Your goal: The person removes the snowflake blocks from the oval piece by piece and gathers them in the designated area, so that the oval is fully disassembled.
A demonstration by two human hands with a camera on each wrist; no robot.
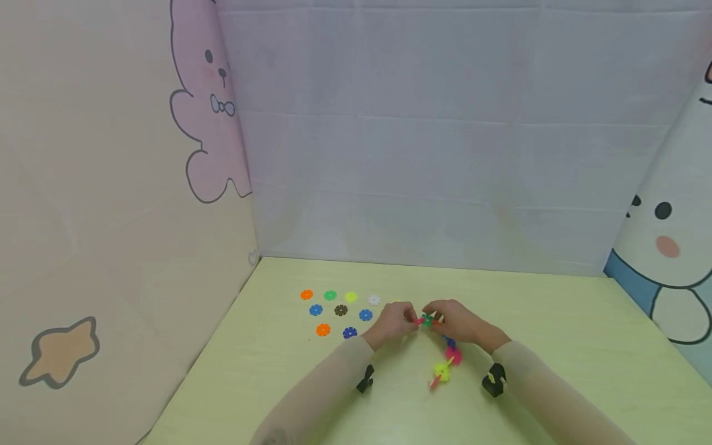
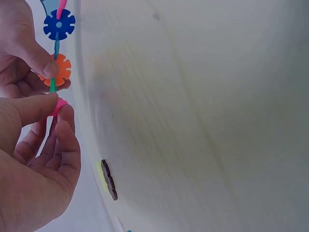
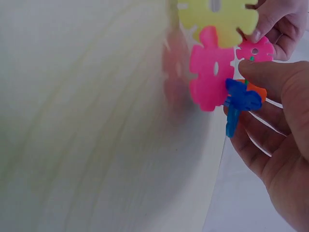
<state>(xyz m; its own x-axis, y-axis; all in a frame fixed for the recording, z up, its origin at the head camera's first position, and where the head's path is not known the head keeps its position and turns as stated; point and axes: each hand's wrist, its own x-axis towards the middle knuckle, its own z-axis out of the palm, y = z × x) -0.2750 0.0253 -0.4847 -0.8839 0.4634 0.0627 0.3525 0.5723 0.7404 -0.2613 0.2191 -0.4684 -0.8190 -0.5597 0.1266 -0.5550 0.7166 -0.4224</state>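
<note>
A chain of slotted plastic snowflake discs is held between both hands over the table. My left hand (image 1: 392, 322) pinches a pink disc (image 2: 59, 107) at the chain's upper end. Joined to it is a green disc (image 1: 426, 320), seen edge-on in the left wrist view. My right hand (image 1: 460, 322) grips the orange disc (image 2: 63, 69) beside the green one, thumb on its face. From there the chain hangs toward the near side through a blue disc (image 2: 59, 24), another pink disc (image 3: 211, 79) and a yellow disc (image 3: 217, 19). A further pink disc (image 1: 434, 383) ends it, partly blurred.
Loose discs lie in rows left of the hands, among them an orange disc (image 1: 323, 330), a brown disc (image 1: 341, 310), a white disc (image 1: 374, 300) and a dark blue disc (image 1: 350, 333). Cloth walls (image 1: 423, 136) stand behind and beside the pale yellow table (image 1: 556, 321).
</note>
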